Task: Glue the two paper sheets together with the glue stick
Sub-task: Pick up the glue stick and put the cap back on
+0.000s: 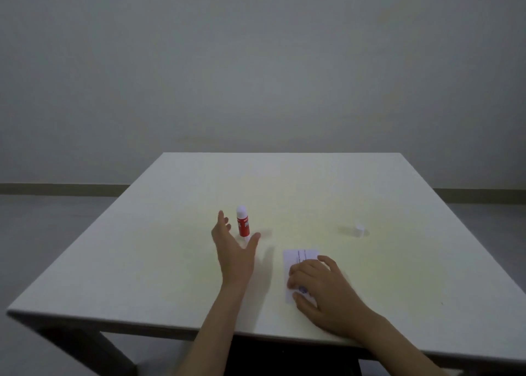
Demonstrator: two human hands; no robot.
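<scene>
left fingers (pixel 225 222) are spread wide beside the upright glue stick (pixel 242 222), holding nothing; right hand (pixel 318 284) lies flat, pinning the paper (pixel 301 257) near the worktop (pixel 170 261) front, probably to press the bond. cap (pixel 359 230) sits well right.

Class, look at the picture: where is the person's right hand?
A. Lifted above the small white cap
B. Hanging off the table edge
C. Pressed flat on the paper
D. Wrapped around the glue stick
C: the right hand lies flat on the paper, while the glue stick stands beside the open left hand.
</scene>
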